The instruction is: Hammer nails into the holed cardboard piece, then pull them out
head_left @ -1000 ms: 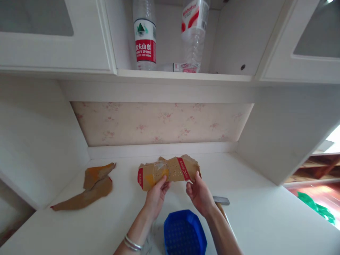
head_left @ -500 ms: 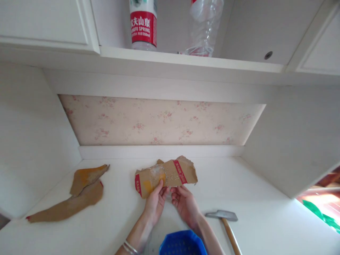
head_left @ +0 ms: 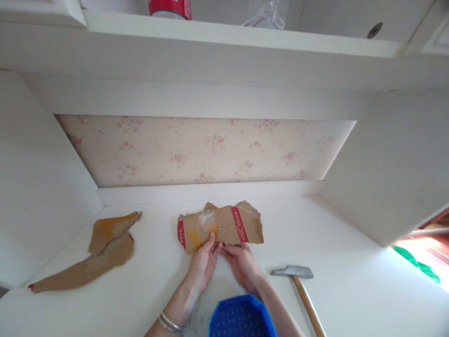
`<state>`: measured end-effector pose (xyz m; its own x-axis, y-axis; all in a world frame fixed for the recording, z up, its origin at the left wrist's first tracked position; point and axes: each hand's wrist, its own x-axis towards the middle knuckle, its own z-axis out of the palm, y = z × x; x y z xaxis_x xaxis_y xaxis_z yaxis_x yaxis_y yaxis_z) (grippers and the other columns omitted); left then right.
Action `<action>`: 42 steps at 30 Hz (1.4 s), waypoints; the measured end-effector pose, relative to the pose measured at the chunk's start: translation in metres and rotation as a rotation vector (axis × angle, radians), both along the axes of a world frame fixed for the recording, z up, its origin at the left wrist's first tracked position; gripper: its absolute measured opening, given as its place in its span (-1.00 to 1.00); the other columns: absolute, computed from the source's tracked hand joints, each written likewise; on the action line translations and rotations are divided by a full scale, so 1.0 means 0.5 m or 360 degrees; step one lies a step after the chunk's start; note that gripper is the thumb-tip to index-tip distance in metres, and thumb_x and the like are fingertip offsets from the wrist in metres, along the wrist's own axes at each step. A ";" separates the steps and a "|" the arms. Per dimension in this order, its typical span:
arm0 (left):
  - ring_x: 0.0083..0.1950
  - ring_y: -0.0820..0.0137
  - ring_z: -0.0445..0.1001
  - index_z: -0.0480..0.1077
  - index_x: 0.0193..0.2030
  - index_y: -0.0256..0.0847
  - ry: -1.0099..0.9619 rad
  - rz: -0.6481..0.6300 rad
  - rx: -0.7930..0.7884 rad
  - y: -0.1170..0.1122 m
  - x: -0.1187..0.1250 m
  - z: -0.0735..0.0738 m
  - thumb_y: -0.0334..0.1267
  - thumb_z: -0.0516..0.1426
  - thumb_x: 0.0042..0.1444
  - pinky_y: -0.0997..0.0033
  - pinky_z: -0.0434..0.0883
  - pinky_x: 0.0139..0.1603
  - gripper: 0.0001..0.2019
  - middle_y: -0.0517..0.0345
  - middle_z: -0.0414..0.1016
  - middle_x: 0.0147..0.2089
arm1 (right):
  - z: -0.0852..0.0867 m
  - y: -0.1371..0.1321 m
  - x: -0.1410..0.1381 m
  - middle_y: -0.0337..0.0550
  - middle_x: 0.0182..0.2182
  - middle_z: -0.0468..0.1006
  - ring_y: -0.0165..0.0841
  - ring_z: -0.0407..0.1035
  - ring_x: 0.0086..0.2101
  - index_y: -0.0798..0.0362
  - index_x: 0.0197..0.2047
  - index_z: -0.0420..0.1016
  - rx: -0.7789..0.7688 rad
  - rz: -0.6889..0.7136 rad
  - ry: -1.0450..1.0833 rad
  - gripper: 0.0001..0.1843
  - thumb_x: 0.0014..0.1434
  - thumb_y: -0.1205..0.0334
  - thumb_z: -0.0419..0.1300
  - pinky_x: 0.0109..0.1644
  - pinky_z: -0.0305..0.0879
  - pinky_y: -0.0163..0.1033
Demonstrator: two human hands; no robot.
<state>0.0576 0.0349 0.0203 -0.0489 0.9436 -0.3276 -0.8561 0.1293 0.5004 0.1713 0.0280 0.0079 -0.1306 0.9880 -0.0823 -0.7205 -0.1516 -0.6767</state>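
A torn piece of brown cardboard (head_left: 224, 225) lies across the middle, with red printed bands, clear tape, orange patches and many small holes or dots. My left hand (head_left: 203, 264) is closed on its near edge, thumb on top and fingers underneath. My right hand (head_left: 242, 264) is closed at the same edge, its fingertips pinched beside the left fingers. What sits in that pinch, if anything, is too small to make out. Just in front of my wrists is a blue plastic basket (head_left: 242, 302) with a perforated bottom. To the right lies a hammer (head_left: 303, 295) with a wooden handle.
Torn cardboard scraps (head_left: 84, 271) lie on the left of the white surface (head_left: 150, 299). White side panels and a flowered wall (head_left: 210, 152) enclose it. Overhead is a shelf (head_left: 224, 40) with a red-labelled bottle (head_left: 170, 8) and a clear plastic bottle (head_left: 268, 16).
The view has tilted downward, so less of the shelf shows. My right fingers have closed and moved left against the left fingertips at the cardboard's near edge.
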 end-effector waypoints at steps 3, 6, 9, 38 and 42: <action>-0.34 0.49 0.59 0.48 -0.20 -0.29 0.0002 0.0026 0.0005 0.005 0.002 -0.002 -0.60 0.13 0.23 0.56 0.58 -0.33 -0.82 0.08 0.62 -0.24 | -0.003 0.004 0.001 -0.12 -0.25 0.70 -0.28 0.54 -0.22 0.07 -0.24 0.64 -0.0026 -0.0033 -0.0003 -0.75 -0.05 0.40 0.42 -0.05 0.40 -0.19; -0.34 0.48 0.60 0.49 -0.26 -0.30 0.0009 0.0021 -0.0005 0.009 0.005 -0.003 -0.67 0.12 0.19 0.56 0.59 -0.30 -0.78 0.09 0.62 -0.27 | -0.008 0.006 0.000 -0.13 -0.31 0.69 -0.29 0.53 -0.26 0.09 -0.30 0.65 -0.0020 0.0019 -0.0024 -0.83 -0.03 0.35 0.43 -0.06 0.39 -0.18; -0.32 0.45 0.61 0.51 -0.27 -0.32 0.0036 -0.0033 -0.0013 0.008 0.009 -0.003 -0.71 0.15 0.12 0.55 0.60 -0.31 -0.76 0.05 0.63 -0.27 | -0.005 0.005 -0.002 -0.07 -0.29 0.70 -0.21 0.52 -0.17 0.11 -0.38 0.66 0.0039 0.0100 -0.0039 -0.91 -0.03 0.34 0.43 0.07 0.33 -0.11; -0.44 0.45 0.57 0.56 -0.33 -0.41 0.0224 -0.0095 -0.0082 -0.002 0.013 -0.011 -0.65 0.24 0.07 0.54 0.59 -0.46 -0.87 0.01 0.63 -0.34 | -0.010 -0.012 0.002 -0.13 -0.22 0.71 -0.13 0.50 -0.12 0.04 -0.24 0.70 0.0097 0.0174 -0.0159 -0.57 -0.20 0.55 0.24 0.13 0.26 -0.04; -0.48 0.51 0.55 0.55 -0.35 -0.36 0.0208 -0.0057 -0.0098 0.005 0.008 -0.014 -0.63 0.18 0.15 0.58 0.57 -0.45 -0.83 0.08 0.61 -0.39 | -0.004 -0.006 0.001 -0.13 -0.30 0.71 -0.21 0.52 -0.21 0.08 -0.28 0.69 0.0120 0.0145 -0.0143 -0.65 -0.16 0.53 0.25 0.11 0.27 -0.08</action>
<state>0.0618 0.0372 0.0132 -0.0616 0.9237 -0.3781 -0.7784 0.1926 0.5975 0.1717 0.0250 0.0058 -0.2156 0.9762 -0.0235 -0.6421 -0.1599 -0.7498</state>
